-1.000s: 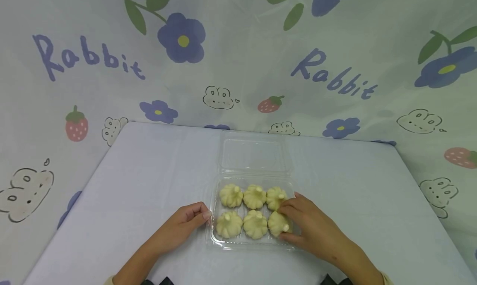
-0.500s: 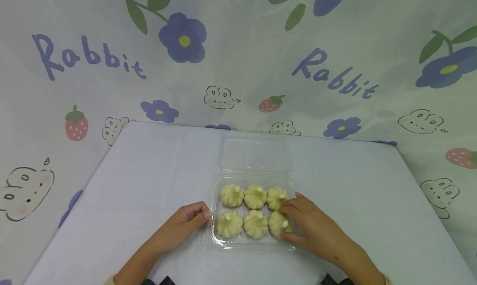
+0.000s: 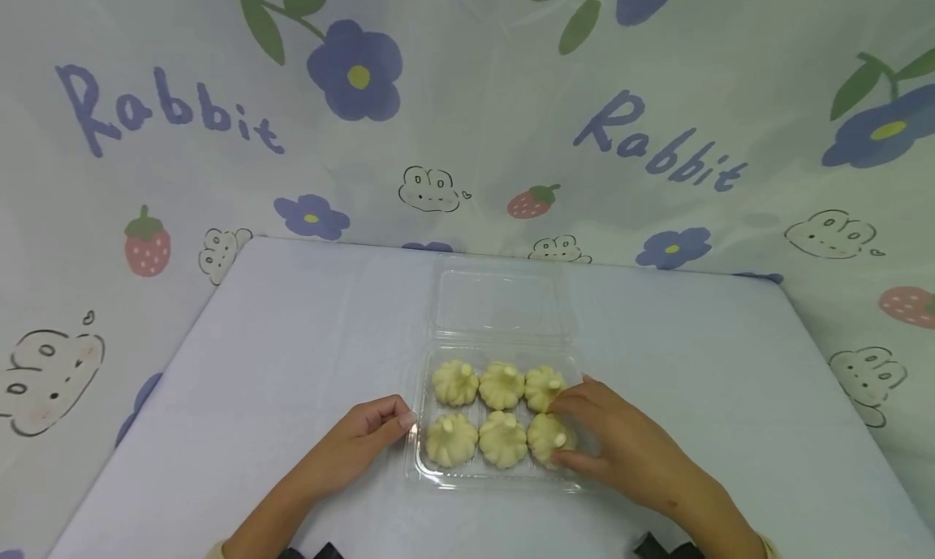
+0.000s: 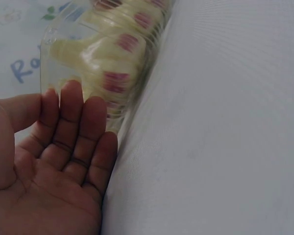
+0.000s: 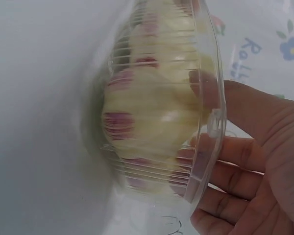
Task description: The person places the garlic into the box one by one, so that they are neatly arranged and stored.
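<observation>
A clear plastic clamshell box (image 3: 482, 482) lies with its base toward me. In it sit several pale yellow, ribbed garlic bulbs in two rows, stems up; the wrist views show purple patches low on them. My left hand (image 3: 358, 437) pinches the box's left rim between thumb and index finger, its other fingers (image 4: 93, 117) against the box side. My right hand (image 3: 628, 445) reaches over the right rim, thumb and fingers curled round the front right garlic bulb (image 3: 544, 439). In the right wrist view the thumb (image 5: 245, 105) crosses the rim to the bulb.
The box's transparent lid (image 3: 504, 299) is folded back flat behind the base, near the table's far edge. A white cloth covers the table (image 3: 329, 324). Behind it hangs a curtain (image 3: 467, 96) printed with flowers, rabbits and strawberries.
My right hand has shifted slightly to the right, showing a little more of the front right garlic bulb. The left hand, the box and the other garlic bulbs stay as they were.
</observation>
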The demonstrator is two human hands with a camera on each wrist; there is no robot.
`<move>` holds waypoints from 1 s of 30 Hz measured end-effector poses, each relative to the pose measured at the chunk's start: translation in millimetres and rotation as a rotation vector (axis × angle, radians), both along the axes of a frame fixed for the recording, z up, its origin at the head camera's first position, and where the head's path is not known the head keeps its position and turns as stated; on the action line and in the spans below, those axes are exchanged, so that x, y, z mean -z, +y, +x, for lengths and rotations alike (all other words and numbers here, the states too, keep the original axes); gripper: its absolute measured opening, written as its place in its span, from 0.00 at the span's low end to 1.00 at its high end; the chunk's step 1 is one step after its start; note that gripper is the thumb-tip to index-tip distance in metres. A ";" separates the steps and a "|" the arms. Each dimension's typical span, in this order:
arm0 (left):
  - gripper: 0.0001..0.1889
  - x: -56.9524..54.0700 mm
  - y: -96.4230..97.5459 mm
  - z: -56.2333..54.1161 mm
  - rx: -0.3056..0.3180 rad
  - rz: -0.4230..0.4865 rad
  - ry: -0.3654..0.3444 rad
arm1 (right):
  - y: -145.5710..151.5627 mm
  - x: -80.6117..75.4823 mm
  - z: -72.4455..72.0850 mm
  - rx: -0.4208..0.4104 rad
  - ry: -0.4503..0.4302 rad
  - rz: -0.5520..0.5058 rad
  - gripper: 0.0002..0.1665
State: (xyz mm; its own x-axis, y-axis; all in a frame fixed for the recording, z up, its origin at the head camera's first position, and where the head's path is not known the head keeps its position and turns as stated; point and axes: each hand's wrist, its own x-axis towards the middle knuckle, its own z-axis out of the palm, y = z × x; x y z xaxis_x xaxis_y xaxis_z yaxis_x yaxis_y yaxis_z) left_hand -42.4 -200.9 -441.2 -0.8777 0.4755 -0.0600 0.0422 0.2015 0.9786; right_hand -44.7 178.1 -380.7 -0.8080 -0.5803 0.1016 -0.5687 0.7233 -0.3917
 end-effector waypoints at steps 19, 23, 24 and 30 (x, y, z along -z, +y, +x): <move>0.12 -10.3 -1.8 -3.5 0.017 -0.070 -0.006 | 9.2 -6.6 -3.4 0.044 0.050 -0.039 0.31; 0.12 -13.0 -5.0 -4.7 0.031 -0.067 -0.030 | 10.9 -8.4 -3.7 0.048 0.060 -0.033 0.31; 0.12 -13.1 -5.8 -5.3 0.027 -0.069 -0.041 | 11.1 -9.2 -3.7 0.052 0.063 -0.029 0.32; 0.12 -17.2 -8.8 -9.9 -0.034 -0.140 -0.037 | 12.8 -14.5 -4.1 0.086 0.064 -0.011 0.33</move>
